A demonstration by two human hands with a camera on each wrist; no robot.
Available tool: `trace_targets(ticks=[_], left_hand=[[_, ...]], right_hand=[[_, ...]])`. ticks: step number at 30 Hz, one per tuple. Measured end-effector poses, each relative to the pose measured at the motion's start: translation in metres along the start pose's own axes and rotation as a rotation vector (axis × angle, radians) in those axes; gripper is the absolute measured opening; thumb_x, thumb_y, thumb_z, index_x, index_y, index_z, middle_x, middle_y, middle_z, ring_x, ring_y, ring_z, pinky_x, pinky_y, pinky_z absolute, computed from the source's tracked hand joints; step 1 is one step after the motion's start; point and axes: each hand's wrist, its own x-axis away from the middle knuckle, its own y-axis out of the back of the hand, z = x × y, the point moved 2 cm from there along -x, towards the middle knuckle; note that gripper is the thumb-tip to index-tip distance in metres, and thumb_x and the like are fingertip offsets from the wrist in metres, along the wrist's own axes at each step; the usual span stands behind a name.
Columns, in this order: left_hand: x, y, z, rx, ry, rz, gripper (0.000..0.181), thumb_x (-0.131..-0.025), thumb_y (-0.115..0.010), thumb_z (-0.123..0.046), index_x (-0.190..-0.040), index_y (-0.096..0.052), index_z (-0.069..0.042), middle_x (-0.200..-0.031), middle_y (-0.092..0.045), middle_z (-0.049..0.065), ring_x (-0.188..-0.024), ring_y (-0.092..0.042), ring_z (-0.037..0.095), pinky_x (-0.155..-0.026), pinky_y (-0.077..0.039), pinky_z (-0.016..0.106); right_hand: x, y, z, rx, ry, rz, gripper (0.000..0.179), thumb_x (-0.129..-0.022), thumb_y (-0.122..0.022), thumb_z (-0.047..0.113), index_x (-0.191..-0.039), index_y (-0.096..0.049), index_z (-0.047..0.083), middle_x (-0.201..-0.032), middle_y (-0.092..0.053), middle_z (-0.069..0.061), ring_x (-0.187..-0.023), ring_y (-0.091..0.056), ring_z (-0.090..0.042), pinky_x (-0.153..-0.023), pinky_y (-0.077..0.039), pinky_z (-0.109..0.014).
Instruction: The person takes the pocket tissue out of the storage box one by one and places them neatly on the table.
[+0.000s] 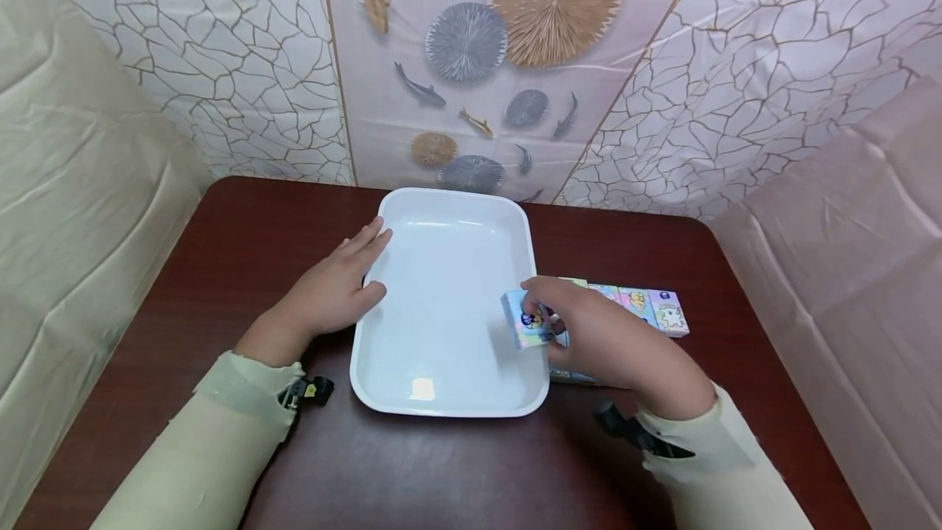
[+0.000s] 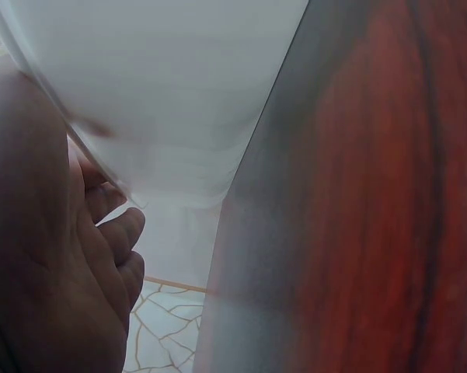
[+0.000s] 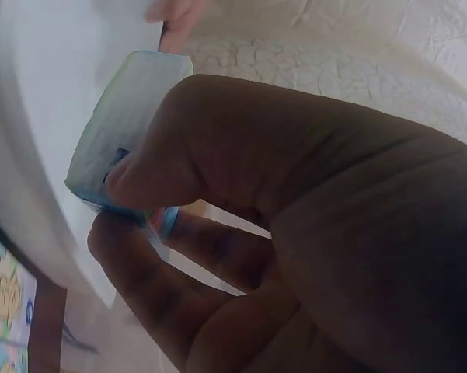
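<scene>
A white rectangular tray [image 1: 441,293] lies in the middle of the table. On its left rim rests my left hand [image 1: 324,297], fingers extended and thumb over the edge; the left wrist view shows the fingers beside the tray's outer wall. My right hand [image 1: 607,338] pinches a small cartoon-printed pack [image 1: 519,329] between thumb and fingers, above the tray's right side. In the right wrist view the thumb presses on the pack's face. More such packs [image 1: 668,316] lie to the right of the tray, partly hidden under the right hand and forearm.
The dark reddish-brown table [image 1: 243,268] reaches back to a patterned cloth backdrop [image 1: 257,64]. Padded beige panels [image 1: 74,145] stand along both sides. A small black device is strapped at each wrist.
</scene>
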Motion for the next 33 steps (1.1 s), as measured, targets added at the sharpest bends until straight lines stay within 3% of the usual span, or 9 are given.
trace_targets(ticks=[2,5,8,13,23,33], left_hand=[[0.000,0.000,0.000,0.000,-0.003,-0.002,0.076,-0.102,-0.049,-0.029,-0.170,-0.017,-0.023,-0.179,-0.003,-0.005,-0.163,-0.020,0.033,-0.133,-0.017,0.052],[-0.001,-0.001,0.000,-0.001,-0.004,-0.003,0.076,-0.102,-0.049,-0.029,-0.170,-0.017,-0.023,-0.179,-0.003,-0.005,-0.163,-0.020,0.034,-0.133,-0.017,0.053],[-0.001,-0.001,0.001,-0.005,-0.003,-0.001,0.076,-0.102,-0.049,-0.030,-0.170,-0.017,-0.023,-0.179,-0.003,-0.005,-0.163,-0.020,0.033,-0.133,-0.017,0.053],[-0.001,-0.001,0.001,-0.005,-0.003,-0.003,0.076,-0.102,-0.049,-0.030,-0.170,-0.017,-0.023,-0.179,-0.003,-0.006,-0.163,-0.019,0.032,-0.133,-0.017,0.053],[-0.001,0.000,0.003,0.003,-0.006,-0.003,0.076,-0.102,-0.049,-0.029,-0.170,-0.017,-0.021,-0.179,-0.003,-0.005,-0.164,-0.018,0.031,-0.133,-0.017,0.055],[0.000,0.001,0.000,0.013,-0.014,-0.005,0.077,-0.101,-0.050,-0.026,-0.170,-0.018,-0.020,-0.179,-0.004,-0.004,-0.164,-0.018,0.029,-0.133,-0.017,0.054]], right_hand=[[0.009,0.001,-0.005,0.011,-0.012,-0.023,0.041,-0.080,-0.076,0.002,-0.112,-0.060,0.021,-0.150,-0.060,-0.002,-0.098,-0.065,-0.015,-0.081,-0.056,-0.029],[0.020,0.001,-0.012,0.039,-0.025,-0.052,0.042,-0.079,-0.076,0.003,-0.112,-0.059,0.022,-0.150,-0.060,-0.003,-0.102,-0.064,-0.014,-0.080,-0.055,-0.029],[0.031,0.002,-0.019,0.054,-0.048,-0.062,0.045,-0.079,-0.078,0.003,-0.114,-0.058,0.022,-0.140,-0.064,-0.001,-0.101,-0.061,-0.016,-0.079,-0.054,-0.030],[0.048,0.004,-0.029,0.083,-0.090,-0.082,0.048,-0.077,-0.078,0.002,-0.117,-0.058,0.021,-0.142,-0.062,-0.004,-0.100,-0.062,-0.017,-0.081,-0.057,-0.032],[0.071,0.004,-0.057,0.091,-0.155,-0.109,0.050,-0.080,-0.080,0.004,-0.119,-0.055,0.022,-0.155,-0.054,-0.009,-0.119,-0.063,-0.027,-0.095,-0.061,-0.048],[0.093,-0.006,-0.108,0.103,-0.215,-0.159,0.051,-0.077,-0.079,-0.002,-0.119,-0.056,0.015,-0.151,-0.056,-0.017,-0.108,-0.062,-0.027,-0.083,-0.058,-0.041]])
